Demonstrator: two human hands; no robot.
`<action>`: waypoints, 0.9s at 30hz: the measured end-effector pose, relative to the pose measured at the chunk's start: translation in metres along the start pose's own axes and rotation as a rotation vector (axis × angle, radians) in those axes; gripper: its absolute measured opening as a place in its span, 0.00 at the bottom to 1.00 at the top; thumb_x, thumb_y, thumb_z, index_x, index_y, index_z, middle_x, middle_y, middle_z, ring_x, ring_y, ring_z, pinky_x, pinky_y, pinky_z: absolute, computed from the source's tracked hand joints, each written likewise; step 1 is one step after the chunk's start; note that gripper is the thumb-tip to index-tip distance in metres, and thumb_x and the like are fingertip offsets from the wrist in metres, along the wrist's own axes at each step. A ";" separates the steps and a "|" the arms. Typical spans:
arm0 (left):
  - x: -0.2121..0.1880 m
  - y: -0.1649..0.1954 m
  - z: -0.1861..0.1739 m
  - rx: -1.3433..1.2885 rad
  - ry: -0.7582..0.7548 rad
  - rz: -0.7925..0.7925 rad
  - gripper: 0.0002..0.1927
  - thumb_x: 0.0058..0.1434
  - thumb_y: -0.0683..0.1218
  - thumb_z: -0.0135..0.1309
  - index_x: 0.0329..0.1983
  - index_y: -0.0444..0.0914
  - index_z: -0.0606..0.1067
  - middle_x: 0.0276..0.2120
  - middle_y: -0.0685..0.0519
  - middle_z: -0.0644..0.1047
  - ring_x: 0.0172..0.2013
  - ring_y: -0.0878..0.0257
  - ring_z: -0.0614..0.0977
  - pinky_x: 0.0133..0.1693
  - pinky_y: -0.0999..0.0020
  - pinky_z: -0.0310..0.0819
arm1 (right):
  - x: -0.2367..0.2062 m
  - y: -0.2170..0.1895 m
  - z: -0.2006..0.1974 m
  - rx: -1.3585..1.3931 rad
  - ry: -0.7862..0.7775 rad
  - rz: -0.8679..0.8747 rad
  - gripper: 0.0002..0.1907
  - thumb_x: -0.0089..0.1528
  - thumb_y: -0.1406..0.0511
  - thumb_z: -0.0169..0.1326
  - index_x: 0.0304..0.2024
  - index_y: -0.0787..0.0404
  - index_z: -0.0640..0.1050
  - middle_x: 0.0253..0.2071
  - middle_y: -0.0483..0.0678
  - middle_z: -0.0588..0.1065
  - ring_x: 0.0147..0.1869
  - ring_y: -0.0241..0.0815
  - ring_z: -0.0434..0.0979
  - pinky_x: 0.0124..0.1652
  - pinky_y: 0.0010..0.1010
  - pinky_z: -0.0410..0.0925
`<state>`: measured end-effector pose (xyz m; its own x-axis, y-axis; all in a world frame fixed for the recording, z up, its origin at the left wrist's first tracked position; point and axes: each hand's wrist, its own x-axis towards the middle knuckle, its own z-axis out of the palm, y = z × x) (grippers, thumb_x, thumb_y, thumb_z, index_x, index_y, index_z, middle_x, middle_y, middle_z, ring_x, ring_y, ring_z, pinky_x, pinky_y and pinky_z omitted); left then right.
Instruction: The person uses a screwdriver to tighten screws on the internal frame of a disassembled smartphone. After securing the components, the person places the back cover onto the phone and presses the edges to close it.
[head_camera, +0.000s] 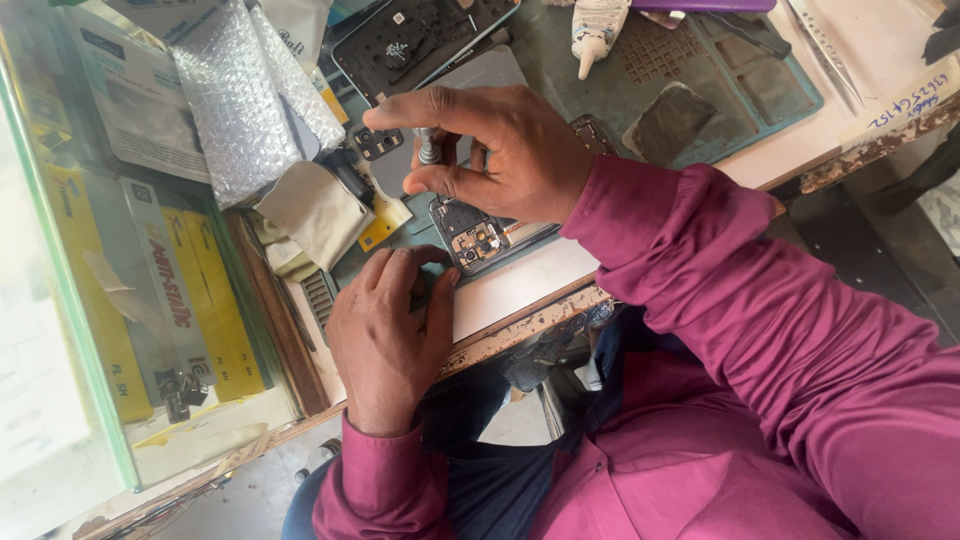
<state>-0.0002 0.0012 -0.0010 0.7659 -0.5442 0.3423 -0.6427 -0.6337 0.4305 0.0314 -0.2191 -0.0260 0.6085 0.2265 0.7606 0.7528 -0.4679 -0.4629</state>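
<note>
Two hands at work on one opened phone.
The right hand (500, 150) pinches a slim metal screwdriver (428, 150) upright over the phone (480, 238), circuitry bare, lying on the pale surface (520, 275); the left hand (385, 330), fingers together, steadies its near end. Beside: one crinkled bubble-wrap sheet (245, 90), one ridged green mat (740, 90).

Worn white workbench (520, 280) beside a glass cabinet (70, 300).

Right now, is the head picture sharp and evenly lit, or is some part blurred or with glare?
Head view: the right hand and opened phone are sharp in soft daylight; the glass panel at left looks washed out with reflection; the picture is tilted.
</note>
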 end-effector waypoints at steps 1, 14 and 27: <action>0.000 0.000 0.000 -0.002 -0.001 0.000 0.08 0.60 0.47 0.63 0.40 0.41 0.80 0.26 0.51 0.74 0.27 0.53 0.78 0.29 0.59 0.68 | 0.000 0.000 0.000 0.012 -0.010 0.020 0.27 0.69 0.66 0.63 0.67 0.56 0.68 0.56 0.53 0.79 0.47 0.40 0.85 0.45 0.29 0.77; -0.001 0.000 -0.001 -0.006 0.005 0.013 0.07 0.61 0.46 0.63 0.40 0.41 0.80 0.26 0.51 0.74 0.27 0.55 0.78 0.29 0.60 0.68 | -0.004 0.005 0.003 -0.055 -0.078 -0.010 0.32 0.69 0.67 0.62 0.71 0.52 0.62 0.67 0.46 0.73 0.71 0.44 0.73 0.69 0.37 0.70; -0.001 0.000 -0.001 -0.010 0.012 0.017 0.07 0.61 0.46 0.63 0.40 0.41 0.80 0.27 0.52 0.74 0.27 0.55 0.78 0.30 0.61 0.68 | -0.008 0.010 0.008 -0.051 -0.052 0.040 0.38 0.64 0.78 0.56 0.74 0.51 0.62 0.72 0.42 0.67 0.79 0.45 0.62 0.76 0.37 0.63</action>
<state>-0.0004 0.0024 -0.0003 0.7549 -0.5484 0.3597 -0.6557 -0.6186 0.4329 0.0358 -0.2191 -0.0399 0.6513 0.2499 0.7165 0.7144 -0.5202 -0.4680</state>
